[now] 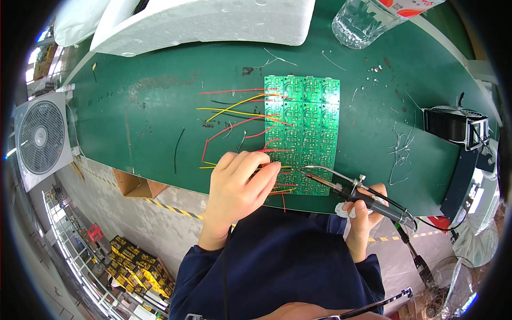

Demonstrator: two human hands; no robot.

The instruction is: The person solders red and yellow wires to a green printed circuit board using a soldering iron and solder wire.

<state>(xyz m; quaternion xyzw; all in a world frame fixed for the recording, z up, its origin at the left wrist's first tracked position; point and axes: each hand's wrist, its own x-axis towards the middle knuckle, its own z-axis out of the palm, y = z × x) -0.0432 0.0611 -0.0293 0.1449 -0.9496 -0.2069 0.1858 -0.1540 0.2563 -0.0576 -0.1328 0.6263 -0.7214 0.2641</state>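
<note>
A green panel of joined circuit boards [320, 138] lies on the green table, with red and yellow wires [234, 108] reaching out from its left side. My left hand [240, 184] is over the panel's lower left edge, thumb and fingers pinched on a thin yellow wire whose end shows just past the fingertips. My right hand [368, 205] grips a soldering iron [346, 191] with a curved metal feed tube fixed along it. The iron's tip points left, at the lower part of the panel, close to the left fingertips. Some crumpled white material [342, 209] sits against my right hand.
A white foam box [208, 24] and a clear bottle [362, 24] stand at the far side. On the right is a black fan-like device [453, 127], near tangled wire strands [401, 149]. A grey fan [40, 136] stands past the table's left end.
</note>
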